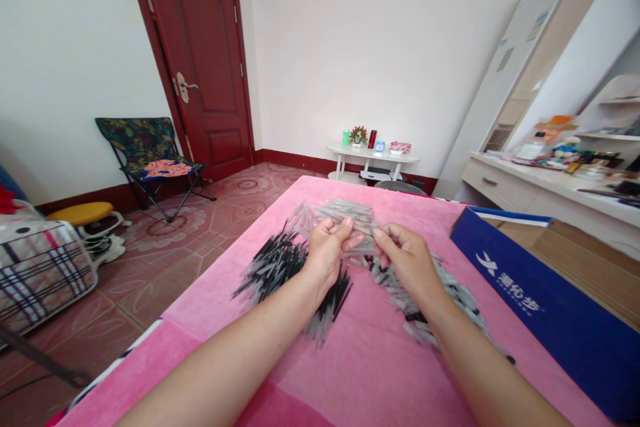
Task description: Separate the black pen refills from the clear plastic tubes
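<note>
My left hand [327, 247] and my right hand [406, 255] face each other over the pink cloth, fingers pinched. A slim, pale translucent stick [363, 227], like a pen tube, spans the gap between both sets of fingertips; its ends are hidden. Just beyond lies a pile of similar pale sticks [345, 208]. Beside my left forearm is a heap of thin black-and-grey sticks [273, 267], like pen refills, partly covered by that arm. Short grey translucent pieces with black ends [463, 297] spread around my right forearm.
A pink cloth [370, 367] covers the table. An open blue shoebox [540, 293] stands along its right side. Farther off are a low white table [373, 155], a cluttered counter [540, 177], a folding chair [150, 147], a yellow stool [80, 212] and a red door [200, 47].
</note>
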The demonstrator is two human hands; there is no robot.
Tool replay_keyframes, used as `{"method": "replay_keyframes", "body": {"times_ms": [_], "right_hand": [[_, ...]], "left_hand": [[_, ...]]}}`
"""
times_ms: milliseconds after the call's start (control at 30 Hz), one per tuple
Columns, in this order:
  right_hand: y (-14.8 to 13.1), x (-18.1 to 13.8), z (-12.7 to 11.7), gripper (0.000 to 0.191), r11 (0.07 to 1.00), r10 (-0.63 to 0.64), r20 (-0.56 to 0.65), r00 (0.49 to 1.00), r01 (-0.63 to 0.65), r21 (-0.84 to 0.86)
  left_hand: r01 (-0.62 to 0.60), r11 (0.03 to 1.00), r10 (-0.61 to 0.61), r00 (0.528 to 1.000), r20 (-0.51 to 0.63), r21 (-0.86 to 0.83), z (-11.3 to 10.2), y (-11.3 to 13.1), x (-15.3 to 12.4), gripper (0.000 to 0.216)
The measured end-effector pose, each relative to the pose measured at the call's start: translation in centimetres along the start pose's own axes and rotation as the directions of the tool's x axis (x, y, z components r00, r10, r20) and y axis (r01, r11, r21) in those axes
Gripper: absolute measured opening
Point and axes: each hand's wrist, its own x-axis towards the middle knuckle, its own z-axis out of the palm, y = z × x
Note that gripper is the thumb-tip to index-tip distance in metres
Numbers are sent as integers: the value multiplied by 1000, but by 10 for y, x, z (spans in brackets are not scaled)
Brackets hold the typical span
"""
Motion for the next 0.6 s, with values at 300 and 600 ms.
{"method": "replay_keyframes", "body": {"times_ms": [300,600], "right_hand": [[28,0,16,38,991,50,44,998,-44,-129],[47,-11,33,17,432,-151,287,946,324,-842]], "left_hand": [[-79,995,80,996,-24,61,-7,8,10,22],[14,998,-12,999,-35,64,-11,7,12,24]]}}
